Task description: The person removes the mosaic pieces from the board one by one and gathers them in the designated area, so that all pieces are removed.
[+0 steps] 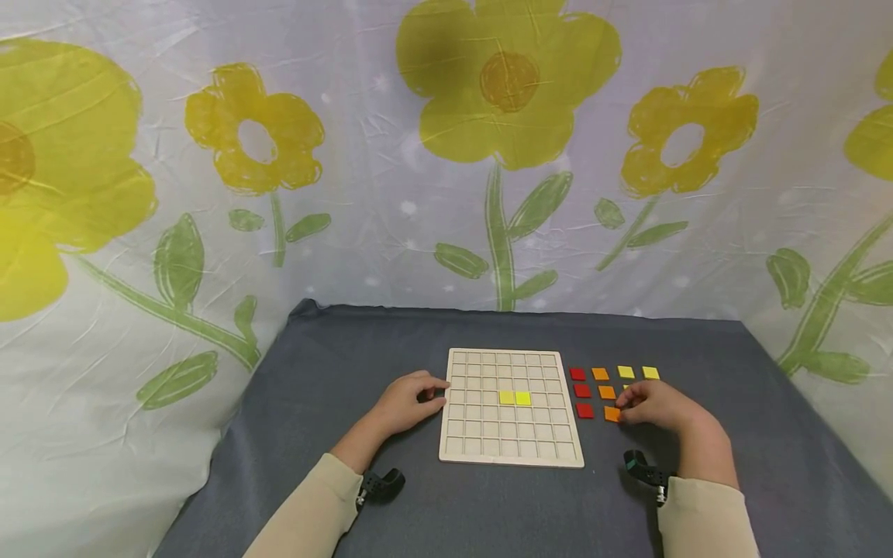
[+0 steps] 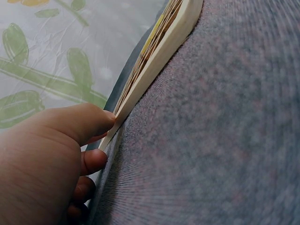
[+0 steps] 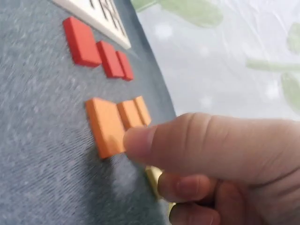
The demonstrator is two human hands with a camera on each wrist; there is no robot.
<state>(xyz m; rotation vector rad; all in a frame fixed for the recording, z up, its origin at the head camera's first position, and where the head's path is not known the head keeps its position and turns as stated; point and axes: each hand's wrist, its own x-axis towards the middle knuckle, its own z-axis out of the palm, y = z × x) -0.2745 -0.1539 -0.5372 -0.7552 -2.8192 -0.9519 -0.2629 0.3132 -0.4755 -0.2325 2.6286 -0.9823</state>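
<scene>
A pale wooden grid board (image 1: 477, 446) lies on the dark cloth, with two yellow tiles (image 1: 522, 398) side by side near its middle. At the board's left edge rests my left hand (image 1: 401, 403), its thumb and index fingertip touching the rim (image 2: 152, 70). My right hand (image 1: 656, 407) is over the loose tiles on the right. Its thumb and index finger pinch the right end of the nearest orange tile (image 3: 108, 129), with the index fingertip hidden behind the thumb in the right wrist view. The other fingers curl beneath the palm.
Three red tiles (image 1: 582, 390) form a column right of the board. Beside them, two more orange tiles (image 1: 607, 393) stand behind the pinched one. Several yellow tiles (image 1: 625, 372) lie farther right, partly covered by my right hand. A flowered curtain (image 1: 377, 232) hangs behind the table.
</scene>
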